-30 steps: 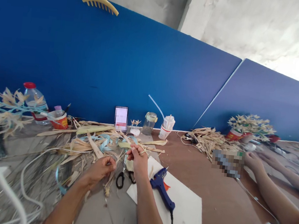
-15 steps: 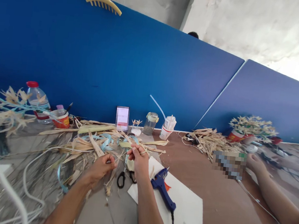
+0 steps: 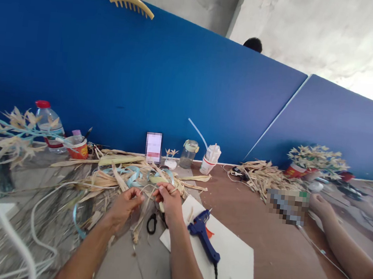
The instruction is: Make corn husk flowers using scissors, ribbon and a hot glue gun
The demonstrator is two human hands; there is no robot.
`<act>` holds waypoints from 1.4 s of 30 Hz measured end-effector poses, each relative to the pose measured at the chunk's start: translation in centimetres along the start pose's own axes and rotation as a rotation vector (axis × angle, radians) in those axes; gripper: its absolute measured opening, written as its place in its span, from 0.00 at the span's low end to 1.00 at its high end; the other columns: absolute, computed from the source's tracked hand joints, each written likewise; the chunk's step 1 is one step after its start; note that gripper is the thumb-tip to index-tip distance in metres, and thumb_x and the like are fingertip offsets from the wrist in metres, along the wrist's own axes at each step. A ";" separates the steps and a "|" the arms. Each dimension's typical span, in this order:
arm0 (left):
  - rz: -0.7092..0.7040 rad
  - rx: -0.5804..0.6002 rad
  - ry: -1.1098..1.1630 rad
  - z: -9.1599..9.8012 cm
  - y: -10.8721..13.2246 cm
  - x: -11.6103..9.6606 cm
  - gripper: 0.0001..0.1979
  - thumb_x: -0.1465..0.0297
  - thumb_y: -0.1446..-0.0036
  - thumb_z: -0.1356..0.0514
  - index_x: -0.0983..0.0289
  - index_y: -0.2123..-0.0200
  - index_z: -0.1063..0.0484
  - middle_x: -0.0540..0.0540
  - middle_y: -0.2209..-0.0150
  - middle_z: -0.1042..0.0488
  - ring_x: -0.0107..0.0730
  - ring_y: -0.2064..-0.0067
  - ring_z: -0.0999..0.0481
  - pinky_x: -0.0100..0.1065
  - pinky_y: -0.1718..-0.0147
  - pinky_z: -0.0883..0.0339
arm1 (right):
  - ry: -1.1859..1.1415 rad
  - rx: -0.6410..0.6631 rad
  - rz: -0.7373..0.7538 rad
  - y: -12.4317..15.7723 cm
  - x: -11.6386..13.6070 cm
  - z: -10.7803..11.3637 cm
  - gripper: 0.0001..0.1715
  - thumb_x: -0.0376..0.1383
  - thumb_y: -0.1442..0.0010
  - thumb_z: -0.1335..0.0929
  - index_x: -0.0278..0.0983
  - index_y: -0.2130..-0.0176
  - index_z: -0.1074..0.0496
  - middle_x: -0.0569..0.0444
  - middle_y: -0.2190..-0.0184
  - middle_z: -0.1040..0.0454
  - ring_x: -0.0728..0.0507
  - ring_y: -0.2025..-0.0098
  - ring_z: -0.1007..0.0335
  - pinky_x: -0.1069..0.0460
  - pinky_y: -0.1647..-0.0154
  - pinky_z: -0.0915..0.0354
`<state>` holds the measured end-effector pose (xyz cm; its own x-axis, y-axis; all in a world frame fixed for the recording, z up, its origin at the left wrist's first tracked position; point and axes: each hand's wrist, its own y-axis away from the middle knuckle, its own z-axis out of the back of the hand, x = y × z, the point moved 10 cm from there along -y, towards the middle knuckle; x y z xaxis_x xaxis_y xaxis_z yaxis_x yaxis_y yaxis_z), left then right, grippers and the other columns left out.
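Observation:
Both of my hands are close together over a heap of dried corn husk (image 3: pixel 122 177). A thin pale husk strip (image 3: pixel 148 185) bows upward between them. My left hand (image 3: pixel 128 204) pinches one end between thumb and forefinger. The other end runs into the closed fingers of my right hand (image 3: pixel 169 202), which cover it. Below and between the hands, a bundle of husk strips (image 3: pixel 139 227) lies on the table. Black-handled scissors (image 3: pixel 151 223) lie partly under my right hand and wrist, their blades hidden.
A blue glue gun (image 3: pixel 205 234) rests on a white board (image 3: pixel 230 264) right of my right forearm. Behind stand a phone (image 3: pixel 153 147), a jar (image 3: pixel 189 153) and a paper cup (image 3: pixel 208 164). A white cable (image 3: pixel 37 212) curls at left. A co-worker's arm (image 3: pixel 337 230) reaches in from the right.
My left hand has risen slightly, and my right hand has shifted a little left and down. The thin strip now arches between them; the pale green piece by my right fingers no longer shows.

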<state>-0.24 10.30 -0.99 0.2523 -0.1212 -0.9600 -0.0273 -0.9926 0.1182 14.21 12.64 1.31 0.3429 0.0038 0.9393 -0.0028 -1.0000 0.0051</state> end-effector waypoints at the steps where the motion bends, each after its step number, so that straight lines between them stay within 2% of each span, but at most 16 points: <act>1: -0.009 -0.006 0.043 0.0 0.0 -0.2 0.21 0.62 0.62 0.30 0.62 0.76 0.40 0.43 0.75 0.35 0.17 0.81 0.45 0.26 0.81 0.52 | 0.010 0.018 -0.013 0.1 -0.1 -0.3 0.12 0.41 0.53 0.31 0.35 0.70 0.27 0.59 0.84 0.29 0.51 0.83 0.40 0.55 0.78 0.43; 6: -0.030 -0.063 0.171 0.4 0.1 -0.9 0.21 0.66 0.63 0.29 0.63 0.76 0.40 0.47 0.63 0.27 0.13 0.82 0.44 0.26 0.82 0.50 | 0.100 0.115 -0.072 0.4 -1.3 -1.7 0.09 0.39 0.52 0.32 0.36 0.71 0.26 0.58 0.84 0.27 0.52 0.84 0.40 0.57 0.79 0.45; 12: -0.063 -0.067 0.256 0.5 0.3 -1.8 0.21 0.67 0.63 0.28 0.64 0.77 0.40 0.48 0.62 0.24 0.10 0.84 0.48 0.25 0.83 0.50 | 0.204 0.275 -0.094 1.0 -2.4 -3.7 0.05 0.36 0.52 0.32 0.38 0.75 0.27 0.61 0.86 0.28 0.53 0.86 0.44 0.57 0.82 0.47; 17: -0.035 -0.076 0.322 0.8 0.2 -1.4 0.21 0.66 0.65 0.27 0.64 0.76 0.38 0.48 0.67 0.23 0.11 0.84 0.45 0.24 0.83 0.48 | 0.170 0.313 -0.084 1.6 -1.9 -4.4 0.06 0.36 0.51 0.32 0.37 0.72 0.26 0.60 0.83 0.27 0.53 0.84 0.40 0.57 0.79 0.43; 22: -0.061 -0.099 0.432 1.4 0.0 -1.6 0.21 0.69 0.66 0.26 0.65 0.76 0.37 0.46 0.72 0.25 0.11 0.85 0.46 0.22 0.84 0.48 | 0.228 0.422 -0.108 2.1 -2.3 -5.3 0.08 0.38 0.48 0.32 0.36 0.70 0.25 0.59 0.81 0.27 0.53 0.82 0.40 0.56 0.76 0.41; 27: -0.029 -0.092 0.542 2.0 -0.3 -0.8 0.18 0.73 0.64 0.27 0.65 0.76 0.35 0.43 0.79 0.29 0.12 0.85 0.46 0.21 0.85 0.47 | 0.273 0.439 -0.116 2.2 -2.7 -5.2 0.08 0.38 0.48 0.33 0.36 0.67 0.26 0.59 0.79 0.27 0.52 0.80 0.39 0.55 0.73 0.39; 33: 0.003 -0.067 0.648 2.2 -0.4 -0.2 0.14 0.76 0.61 0.29 0.65 0.75 0.33 0.43 0.80 0.32 0.13 0.85 0.45 0.21 0.85 0.45 | 0.277 0.462 -0.136 2.3 -2.8 -5.3 0.08 0.38 0.49 0.33 0.37 0.68 0.27 0.59 0.80 0.27 0.52 0.80 0.40 0.55 0.73 0.41; 42: 0.028 -0.013 0.635 1.5 -0.2 -0.4 0.15 0.75 0.62 0.28 0.66 0.75 0.34 0.42 0.81 0.35 0.13 0.85 0.46 0.21 0.84 0.45 | 0.257 0.473 -0.131 2.3 -2.9 -5.3 0.11 0.41 0.50 0.31 0.37 0.67 0.27 0.58 0.79 0.28 0.50 0.77 0.38 0.53 0.71 0.40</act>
<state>-1.76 10.49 -1.01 0.7765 -0.1178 -0.6189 -0.0318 -0.9884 0.1482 8.21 10.34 0.38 0.0714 0.0700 0.9950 0.4666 -0.8840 0.0287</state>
